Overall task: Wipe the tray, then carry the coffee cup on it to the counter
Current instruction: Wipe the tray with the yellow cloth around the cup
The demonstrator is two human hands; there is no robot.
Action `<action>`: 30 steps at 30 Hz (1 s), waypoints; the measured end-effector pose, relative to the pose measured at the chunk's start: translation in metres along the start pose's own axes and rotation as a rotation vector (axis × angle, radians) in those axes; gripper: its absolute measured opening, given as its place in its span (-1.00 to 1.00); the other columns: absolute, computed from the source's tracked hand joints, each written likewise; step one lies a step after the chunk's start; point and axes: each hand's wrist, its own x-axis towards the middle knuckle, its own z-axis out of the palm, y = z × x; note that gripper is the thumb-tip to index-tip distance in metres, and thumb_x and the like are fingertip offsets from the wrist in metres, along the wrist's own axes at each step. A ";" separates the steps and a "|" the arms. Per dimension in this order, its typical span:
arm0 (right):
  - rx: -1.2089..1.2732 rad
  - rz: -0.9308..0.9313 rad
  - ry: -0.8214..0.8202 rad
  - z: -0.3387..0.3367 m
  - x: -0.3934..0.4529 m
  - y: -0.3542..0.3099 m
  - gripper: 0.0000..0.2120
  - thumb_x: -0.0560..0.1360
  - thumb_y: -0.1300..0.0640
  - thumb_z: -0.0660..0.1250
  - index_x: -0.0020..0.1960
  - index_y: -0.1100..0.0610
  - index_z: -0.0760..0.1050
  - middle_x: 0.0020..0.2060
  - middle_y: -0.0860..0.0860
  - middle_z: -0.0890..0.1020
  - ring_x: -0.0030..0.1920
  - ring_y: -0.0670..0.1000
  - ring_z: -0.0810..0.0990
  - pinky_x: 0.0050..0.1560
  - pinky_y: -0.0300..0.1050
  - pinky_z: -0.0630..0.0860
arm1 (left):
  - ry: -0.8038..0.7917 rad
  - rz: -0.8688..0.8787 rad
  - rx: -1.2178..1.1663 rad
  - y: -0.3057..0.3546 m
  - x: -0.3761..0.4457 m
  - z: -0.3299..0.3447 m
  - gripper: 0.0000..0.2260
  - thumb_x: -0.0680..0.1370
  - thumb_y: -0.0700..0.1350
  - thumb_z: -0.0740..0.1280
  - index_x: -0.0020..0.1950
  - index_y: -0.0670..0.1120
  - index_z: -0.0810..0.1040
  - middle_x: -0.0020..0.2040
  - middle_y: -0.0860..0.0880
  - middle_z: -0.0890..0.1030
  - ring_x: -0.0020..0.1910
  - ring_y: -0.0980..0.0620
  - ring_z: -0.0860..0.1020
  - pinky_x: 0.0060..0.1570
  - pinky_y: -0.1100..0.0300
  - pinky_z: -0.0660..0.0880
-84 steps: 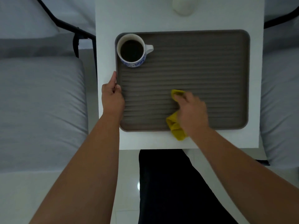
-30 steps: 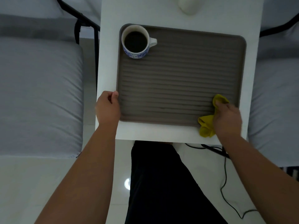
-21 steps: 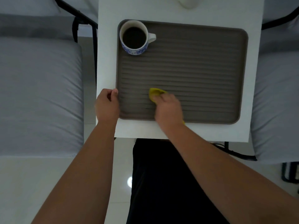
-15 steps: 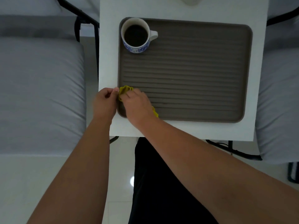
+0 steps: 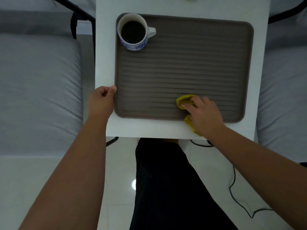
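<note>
Right now your right hand (image 5: 205,112) presses the yellow cloth (image 5: 184,99) onto the tray (image 5: 182,63) near its front edge, right of centre; your left hand (image 5: 102,101) pinches the left rim. Unwiped ridges run left-right; the coffee cup (image 5: 133,31) sits far-left, nearer your left hand.

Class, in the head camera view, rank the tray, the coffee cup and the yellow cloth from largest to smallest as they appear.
1. tray
2. coffee cup
3. yellow cloth, though the right hand hides part of it, so its full size is unsure.

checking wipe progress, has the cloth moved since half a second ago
Yes. The yellow cloth has swept right along the tray, away from the left hand at its edge.
</note>
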 end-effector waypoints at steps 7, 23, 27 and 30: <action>-0.015 0.263 0.056 0.000 -0.055 0.089 -0.54 0.16 0.27 0.58 0.05 0.19 0.63 -0.08 0.27 0.57 -0.19 0.32 0.52 -0.20 0.15 0.49 | 0.029 -0.006 0.011 0.001 -0.002 0.003 -0.74 0.53 0.11 0.30 -0.15 -0.06 0.60 -0.29 0.01 0.58 -0.27 0.06 0.52 -0.12 0.02 0.54; 0.124 -0.296 0.004 -0.015 0.079 -0.139 -0.59 0.44 0.24 0.23 0.27 0.09 0.47 0.22 0.06 0.48 0.16 0.17 0.44 0.05 0.04 0.38 | -0.033 -0.010 -0.094 0.001 -0.001 0.000 -0.80 0.54 0.03 0.35 -0.23 -0.02 0.59 -0.30 -0.10 0.58 -0.29 -0.03 0.52 -0.14 -0.04 0.58; 0.131 -0.249 -0.014 -0.014 0.083 -0.159 -0.61 0.49 0.21 0.19 0.31 0.07 0.43 0.28 0.02 0.41 0.23 0.13 0.36 0.13 0.00 0.33 | -0.006 0.010 -0.046 0.001 -0.002 -0.001 -0.79 0.54 0.05 0.33 -0.20 -0.04 0.59 -0.28 -0.08 0.60 -0.28 -0.01 0.53 -0.11 -0.04 0.58; 0.036 -0.286 0.014 -0.004 0.063 -0.147 -0.62 0.45 0.21 0.12 0.16 0.00 0.55 0.18 -0.02 0.51 0.11 0.14 0.45 0.00 0.00 0.38 | 0.042 0.032 0.022 0.003 -0.004 0.001 -0.74 0.54 0.07 0.31 -0.14 -0.11 0.61 -0.26 -0.05 0.61 -0.26 0.03 0.54 -0.11 0.01 0.56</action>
